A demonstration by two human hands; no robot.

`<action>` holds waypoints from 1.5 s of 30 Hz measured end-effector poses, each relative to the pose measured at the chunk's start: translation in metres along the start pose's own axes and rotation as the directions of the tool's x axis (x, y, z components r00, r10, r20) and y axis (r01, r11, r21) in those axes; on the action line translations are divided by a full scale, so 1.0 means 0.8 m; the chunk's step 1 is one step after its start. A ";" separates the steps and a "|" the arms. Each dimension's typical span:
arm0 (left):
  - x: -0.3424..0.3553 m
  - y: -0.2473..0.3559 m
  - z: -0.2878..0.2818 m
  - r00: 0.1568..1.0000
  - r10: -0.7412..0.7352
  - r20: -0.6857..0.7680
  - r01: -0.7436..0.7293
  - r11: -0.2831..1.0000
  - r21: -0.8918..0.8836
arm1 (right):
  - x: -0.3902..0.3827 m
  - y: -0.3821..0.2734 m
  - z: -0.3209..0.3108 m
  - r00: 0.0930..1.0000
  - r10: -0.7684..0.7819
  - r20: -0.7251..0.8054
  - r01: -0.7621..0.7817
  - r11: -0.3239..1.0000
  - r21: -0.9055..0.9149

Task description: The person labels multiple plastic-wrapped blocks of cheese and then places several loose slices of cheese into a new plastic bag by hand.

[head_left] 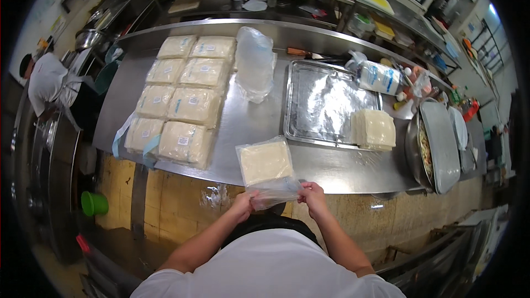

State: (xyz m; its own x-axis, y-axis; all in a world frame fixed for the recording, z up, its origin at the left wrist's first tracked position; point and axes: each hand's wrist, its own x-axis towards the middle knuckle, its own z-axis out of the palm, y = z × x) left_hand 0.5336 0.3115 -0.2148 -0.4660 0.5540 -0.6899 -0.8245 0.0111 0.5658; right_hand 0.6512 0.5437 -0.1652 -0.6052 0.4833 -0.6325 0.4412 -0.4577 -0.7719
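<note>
A clear plastic bag [276, 192] with a square stack of pale dough sheets [266, 162] inside lies at the table's front edge, its mouth toward me. My left hand [243, 205] pinches one corner of that mouth. At the opposite corner, my right hand [313, 198] grips the plastic between closed fingers. The bag's mouth hangs stretched between both hands, past the edge. Another stack of pale square sheets [374, 129] rests unwrapped on the lower right corner of a metal tray [331, 102].
Several wrapped packs [193, 105] fill the table's left side in two columns. Clear bags [255, 63] lie beside them. At right stand a large metal bowl of food [418, 152] with a grey lid [440, 146] against it. A person in white [52, 85] works far left.
</note>
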 end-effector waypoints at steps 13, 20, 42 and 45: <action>0.012 0.077 0.070 0.669 0.530 0.521 -0.321 -0.426 0.846 | 0.081 -0.055 0.061 0.901 -0.416 0.126 0.379 0.609 -0.697; 0.015 0.094 0.026 0.659 0.519 0.545 -0.354 -0.426 0.833 | 0.131 -0.030 0.081 0.911 -0.403 0.091 0.360 0.668 -0.652; 0.003 0.323 -0.060 0.929 0.245 0.277 -0.040 0.811 -0.583 | 0.014 -0.173 0.318 0.955 -0.008 0.296 -0.051 0.980 0.192; -0.004 0.343 -0.070 0.914 0.268 0.305 -0.092 0.868 -0.488 | 0.012 -0.187 0.371 0.955 -0.099 0.281 -0.007 0.935 0.356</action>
State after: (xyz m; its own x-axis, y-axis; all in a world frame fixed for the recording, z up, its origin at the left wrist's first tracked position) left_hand 0.2908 0.2664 -0.0829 -0.5490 0.7631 -0.3409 -0.8295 -0.4476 0.3340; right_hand 0.3824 0.3957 -0.0369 -0.8075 0.2974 -0.5094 0.1812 -0.6968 -0.6940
